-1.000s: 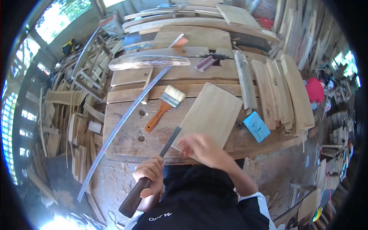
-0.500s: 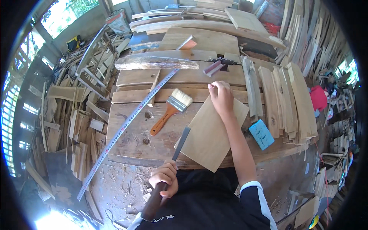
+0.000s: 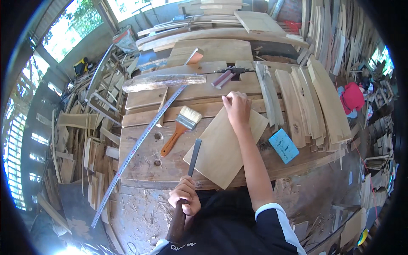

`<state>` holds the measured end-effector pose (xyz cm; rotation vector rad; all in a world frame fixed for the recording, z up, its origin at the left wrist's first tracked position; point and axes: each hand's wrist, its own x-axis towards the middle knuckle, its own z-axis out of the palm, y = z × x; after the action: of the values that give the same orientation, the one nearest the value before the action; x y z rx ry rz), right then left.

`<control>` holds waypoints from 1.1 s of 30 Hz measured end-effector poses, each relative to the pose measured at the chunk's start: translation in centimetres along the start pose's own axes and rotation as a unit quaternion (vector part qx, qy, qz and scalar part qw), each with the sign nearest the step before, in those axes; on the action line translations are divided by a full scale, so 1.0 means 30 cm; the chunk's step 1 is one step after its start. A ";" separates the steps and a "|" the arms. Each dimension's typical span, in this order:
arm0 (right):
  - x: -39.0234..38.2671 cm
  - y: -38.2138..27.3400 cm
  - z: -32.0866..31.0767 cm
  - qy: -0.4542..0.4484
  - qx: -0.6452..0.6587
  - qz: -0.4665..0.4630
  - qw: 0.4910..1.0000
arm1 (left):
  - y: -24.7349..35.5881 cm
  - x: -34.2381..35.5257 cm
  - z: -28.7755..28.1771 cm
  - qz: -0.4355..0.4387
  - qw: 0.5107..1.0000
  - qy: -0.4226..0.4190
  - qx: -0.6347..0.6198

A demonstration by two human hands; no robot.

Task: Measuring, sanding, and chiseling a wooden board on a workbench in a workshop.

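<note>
My left hand (image 3: 185, 196) is wrapped round the dark wooden handle of a chisel (image 3: 195, 157). Its long, flat grey blade points away from me and crosses the left part of a pale rectangular wooden board (image 3: 225, 148). The board lies slanted on the workbench, its nearest corner sticking out over the front edge. At the far corner of the board my right hand (image 3: 238, 109) is closed, fingers curled on it; the fingertips are partly hidden. A flat paintbrush (image 3: 180, 131) with an orange handle lies left of the board, and a blue block (image 3: 283, 146) lies to its right.
A long measuring tape (image 3: 138, 144) runs down the left of the workbench (image 3: 138, 163) and past its front edge. Across its far part lies a rough wood strip (image 3: 165, 82), near a purplish bar (image 3: 223, 78). Several planks (image 3: 316, 102) line the right side; scrap wood surrounds the bench.
The whole view has shifted, so the bench things sit further left. The chisel blade stands slightly more upright over the board's left part. Both hands keep their holds.
</note>
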<state>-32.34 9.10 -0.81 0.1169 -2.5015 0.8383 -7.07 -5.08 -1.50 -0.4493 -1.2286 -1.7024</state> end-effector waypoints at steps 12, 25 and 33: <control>0.007 0.004 0.002 -0.012 0.011 0.017 1.000 | -0.009 0.029 0.016 0.011 1.000 -0.027 0.007; 0.008 -0.003 0.010 -0.033 -0.048 0.023 0.998 | -0.046 0.042 0.012 0.029 0.999 -0.028 -0.001; 0.016 0.008 0.015 -0.030 -0.061 0.020 0.997 | -0.045 0.042 0.041 0.025 0.999 -0.036 0.032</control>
<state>-33.00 9.07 -1.02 0.0517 -2.6122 0.7056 -9.09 -4.56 -0.74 -0.5031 -1.3088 -1.6118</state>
